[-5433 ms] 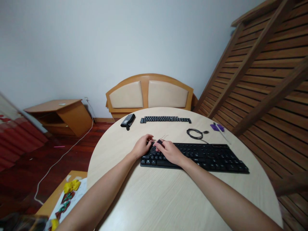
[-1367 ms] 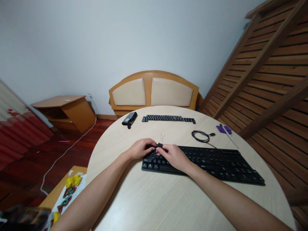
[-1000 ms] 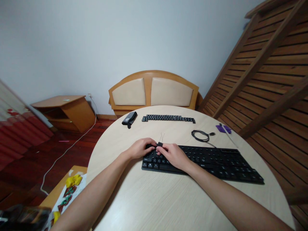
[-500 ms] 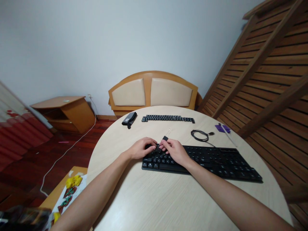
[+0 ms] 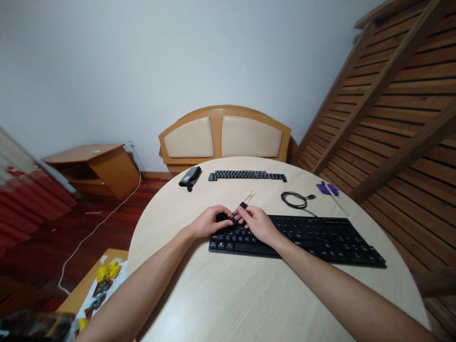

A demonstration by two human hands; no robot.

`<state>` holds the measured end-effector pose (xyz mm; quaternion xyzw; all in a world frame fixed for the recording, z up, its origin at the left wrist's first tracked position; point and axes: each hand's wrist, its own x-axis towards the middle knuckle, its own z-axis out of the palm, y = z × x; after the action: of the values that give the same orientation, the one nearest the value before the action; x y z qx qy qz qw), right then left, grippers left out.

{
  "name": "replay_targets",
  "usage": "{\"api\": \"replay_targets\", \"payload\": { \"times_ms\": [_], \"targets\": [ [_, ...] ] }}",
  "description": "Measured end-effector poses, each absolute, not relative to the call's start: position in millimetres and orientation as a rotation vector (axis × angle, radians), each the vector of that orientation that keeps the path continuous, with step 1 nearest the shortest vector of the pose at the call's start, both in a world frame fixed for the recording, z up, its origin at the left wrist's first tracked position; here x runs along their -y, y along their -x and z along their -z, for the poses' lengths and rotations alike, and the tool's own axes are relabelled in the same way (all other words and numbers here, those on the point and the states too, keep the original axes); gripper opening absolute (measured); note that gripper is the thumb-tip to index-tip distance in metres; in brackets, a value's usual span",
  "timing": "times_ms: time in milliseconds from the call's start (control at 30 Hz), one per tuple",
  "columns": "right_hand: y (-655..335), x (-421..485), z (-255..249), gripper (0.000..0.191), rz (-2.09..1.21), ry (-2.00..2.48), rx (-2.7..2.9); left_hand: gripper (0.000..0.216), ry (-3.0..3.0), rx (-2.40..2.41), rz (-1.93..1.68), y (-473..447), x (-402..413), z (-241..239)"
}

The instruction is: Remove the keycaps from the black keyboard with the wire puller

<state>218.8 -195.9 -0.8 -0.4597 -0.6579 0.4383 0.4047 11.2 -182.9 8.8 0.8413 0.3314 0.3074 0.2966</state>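
Note:
A black keyboard (image 5: 302, 237) lies across the table, its left part under both hands. Some of its keys show white marks. My right hand (image 5: 261, 225) is closed round a keycap puller (image 5: 243, 205), which has a black handle and thin wire loops sticking out at both ends. The lower wire end meets the fingertips of my left hand (image 5: 212, 221). That hand is bent over the keyboard's upper left keys, thumb and fingers pinched near a small dark piece, perhaps a keycap; the fingers partly hide it.
Rows of loose black keycaps (image 5: 249, 175) line the far side of the round table (image 5: 213, 294). A folded black pouch (image 5: 190, 176) is left of them. To the right are the coiled cable (image 5: 294, 200), a purple cloth (image 5: 326, 189) and a thin pale stick (image 5: 337, 197).
My left fingers and the puller's wire end have shifted slightly together above the keys. The right hand keeps its hold on the puller. The whole view has drifted a little.

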Motion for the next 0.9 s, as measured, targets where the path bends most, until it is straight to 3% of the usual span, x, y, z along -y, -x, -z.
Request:
{"api": "replay_targets", "payload": {
  "times_ms": [333, 900],
  "targets": [
    [-218.2, 196.8, -1.2, 0.031, -1.146, 1.184, 1.624, 0.027, -2.082, -0.848, -0.877, -13.2, 184.4, -8.3],
    [-218.9, 193.6, 2.8, 0.029, -1.166, 1.124, 1.610, 0.021, -2.377, -0.784, -0.855, -10.7, 181.9, -8.6]
  ]
}}
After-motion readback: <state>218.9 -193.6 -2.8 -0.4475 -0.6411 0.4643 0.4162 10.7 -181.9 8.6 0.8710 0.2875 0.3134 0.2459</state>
